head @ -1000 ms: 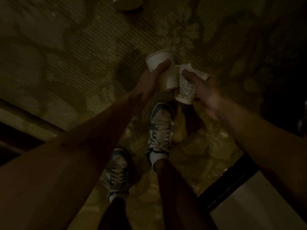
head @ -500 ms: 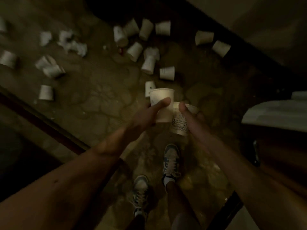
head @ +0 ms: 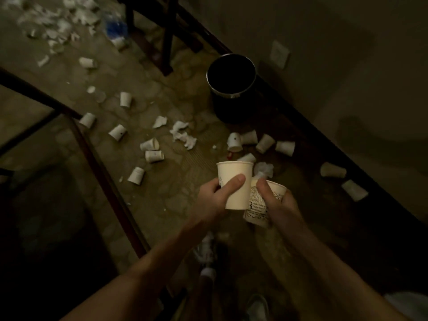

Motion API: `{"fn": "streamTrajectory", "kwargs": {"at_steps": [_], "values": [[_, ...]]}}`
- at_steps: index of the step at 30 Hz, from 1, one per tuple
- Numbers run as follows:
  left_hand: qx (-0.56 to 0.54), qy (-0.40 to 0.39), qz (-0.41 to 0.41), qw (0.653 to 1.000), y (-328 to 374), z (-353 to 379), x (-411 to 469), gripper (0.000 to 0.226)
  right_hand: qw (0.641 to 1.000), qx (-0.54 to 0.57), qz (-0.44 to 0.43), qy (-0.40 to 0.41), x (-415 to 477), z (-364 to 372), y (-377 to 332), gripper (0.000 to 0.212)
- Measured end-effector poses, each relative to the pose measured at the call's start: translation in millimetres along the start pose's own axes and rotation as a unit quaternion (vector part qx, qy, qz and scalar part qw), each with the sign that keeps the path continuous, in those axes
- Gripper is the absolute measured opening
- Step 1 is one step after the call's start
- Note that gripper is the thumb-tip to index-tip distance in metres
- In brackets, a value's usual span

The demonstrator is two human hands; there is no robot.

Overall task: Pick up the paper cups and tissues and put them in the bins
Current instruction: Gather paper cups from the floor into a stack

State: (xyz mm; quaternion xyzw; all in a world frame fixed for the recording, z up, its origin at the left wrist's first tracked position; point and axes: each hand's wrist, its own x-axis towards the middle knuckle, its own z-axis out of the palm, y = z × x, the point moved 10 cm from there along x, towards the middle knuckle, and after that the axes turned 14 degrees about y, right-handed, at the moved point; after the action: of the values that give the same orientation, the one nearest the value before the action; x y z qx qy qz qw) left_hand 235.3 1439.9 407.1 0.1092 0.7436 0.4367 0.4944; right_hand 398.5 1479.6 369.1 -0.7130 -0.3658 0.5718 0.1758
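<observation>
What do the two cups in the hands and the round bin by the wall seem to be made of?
The plain cup: likely paper, matte off-white, thin rolled rim. The printed cup: likely paper, matte, dark lettering on its wall. The bin: dark body with a shiny band under the rim, perhaps metal; the dim light leaves it open.

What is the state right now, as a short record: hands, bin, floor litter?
left hand: holds plain paper cup, mouth up
right hand: holds printed paper cup
bin: black, upright, ahead beside wall; inside too dark to tell
floor: many scattered cups lying on their sides, crumpled tissues among them
</observation>
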Motion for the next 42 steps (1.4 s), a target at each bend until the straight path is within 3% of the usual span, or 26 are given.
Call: {"fn": "streamTrajectory", "kwargs": {"at_steps": [3,6,14,20,23,26,28,30,34,37,40,42], "values": [[-0.024,0.025,0.008,0.999,24.9,-20.3,43.9,0.046,0.998,0.05,-0.023,0.0,26.8,39.0,-39.0,0.092],[-0.059,0.038,0.011,0.997,40.9,-32.4,97.2,0.055,0.998,0.02,-0.057,0.036,64.4,66.1,-74.0,0.075],[-0.096,0.007,-0.005,0.995,79.5,-28.1,248.3,0.062,0.993,-0.022,-0.063,0.1,176.2,143.5,-148.3,0.069],[-0.087,-0.003,0.01,0.996,131.2,-3.9,340.1,0.019,0.995,-0.036,-0.007,0.087,256.2,173.4,-198.6,0.073],[-0.081,0.012,0.01,0.997,153.1,10.6,387.3,0.039,0.995,-0.045,0.024,0.09,296.0,187.5,-227.5,0.066],[-0.054,0.037,-0.002,0.998,168.5,23.7,435.8,0.063,0.995,0.015,0.061,0.082,337.7,203.8,-248.4,0.051],[-0.022,0.029,-0.004,0.999,175.5,34.5,466.8,0.056,0.991,0.063,0.085,0.086,360.8,209.3,-253.2,0.037],[0.01,0.016,-0.014,1.0,175.6,44.7,491.1,0.044,0.984,0.106,0.117,0.081,380.3,214.0,-252.6,0.036],[0.043,-0.012,-0.067,0.997,159.9,64.6,517.4,0.049,0.968,0.19,0.147,0.071,404.0,214.1,-249.4,0.047],[0.067,-0.029,-0.073,0.995,151.4,74.8,520.8,0.061,0.968,0.209,0.132,0.043,407.0,210.0,-248.5,0.029],[0.08,-0.009,-0.041,0.996,145.6,65.0,513.6,0.035,0.983,0.14,0.11,0.038,400.7,194.6,-233.2,0.041],[0.124,-0.007,-0.014,0.992,138.5,53.3,496.4,0.017,0.995,0.059,0.076,0.025,385.3,182.0,-216.8,0.032]]}}
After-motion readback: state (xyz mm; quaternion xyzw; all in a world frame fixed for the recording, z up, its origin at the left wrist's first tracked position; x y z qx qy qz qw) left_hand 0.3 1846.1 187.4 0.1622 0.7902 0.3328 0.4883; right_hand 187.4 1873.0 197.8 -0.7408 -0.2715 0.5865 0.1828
